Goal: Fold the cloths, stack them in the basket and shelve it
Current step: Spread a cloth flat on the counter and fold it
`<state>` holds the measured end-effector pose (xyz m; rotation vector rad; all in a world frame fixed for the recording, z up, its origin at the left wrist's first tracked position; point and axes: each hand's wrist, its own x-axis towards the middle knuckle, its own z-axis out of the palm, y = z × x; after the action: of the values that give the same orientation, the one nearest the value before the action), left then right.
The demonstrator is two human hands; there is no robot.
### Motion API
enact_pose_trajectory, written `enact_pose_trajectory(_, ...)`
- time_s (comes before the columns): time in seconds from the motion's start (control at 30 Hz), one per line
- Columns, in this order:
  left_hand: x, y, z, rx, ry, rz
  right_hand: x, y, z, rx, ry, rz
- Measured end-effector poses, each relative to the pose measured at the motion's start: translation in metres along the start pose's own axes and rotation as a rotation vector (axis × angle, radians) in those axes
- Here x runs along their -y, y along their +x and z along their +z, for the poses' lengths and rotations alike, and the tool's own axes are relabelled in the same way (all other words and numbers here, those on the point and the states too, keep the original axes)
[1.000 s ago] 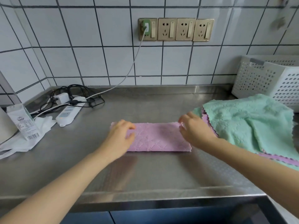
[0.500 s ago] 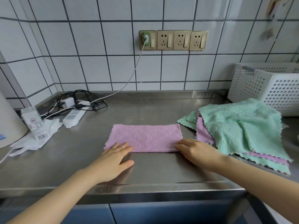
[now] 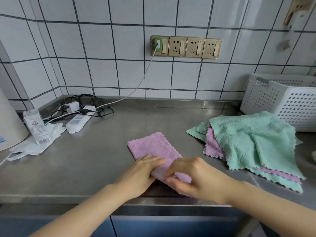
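A folded pink cloth (image 3: 153, 147) lies on the steel counter (image 3: 102, 159), turned so its long side runs away from me. My left hand (image 3: 142, 173) lies on its near left part with straight fingers pressing down. My right hand (image 3: 193, 178) pinches the cloth's near end between thumb and fingers. To the right a loose pile of green and pink cloths (image 3: 253, 142) lies unfolded. A white perforated basket (image 3: 283, 101) stands behind the pile at the back right, and its inside is hidden from here.
At the back left sit a white power strip (image 3: 77, 122) with tangled black cables, a small carton (image 3: 36, 129) on crumpled white plastic, and a white appliance (image 3: 8, 124) at the frame's edge. A charger cable hangs from the wall sockets (image 3: 186, 47).
The pink cloth lay wide across the counter; now it is narrower, turned lengthwise and closer to the front edge. Both hands came together at its near end.
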<state>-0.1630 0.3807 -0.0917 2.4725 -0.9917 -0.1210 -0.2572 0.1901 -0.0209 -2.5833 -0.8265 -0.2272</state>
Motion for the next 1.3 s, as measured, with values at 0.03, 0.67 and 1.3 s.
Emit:
enact_pose_trajectory(0.03,0.005,-0.003,-0.001,0.010,-0.038,0.015,-0.008,-0.002,-0.005,-0.005,0.123,0.067)
enact_pose_trajectory(0.67,0.050,-0.037,-0.021,0.073,0.019,0.218,-0.086,-0.013,0.049,0.090,-0.173,-0.222)
enact_pose_trajectory(1.3,0.032,0.016,-0.031,-0.264,-0.323,-0.501,-0.072,0.075,0.053,-0.228,0.157,0.949)
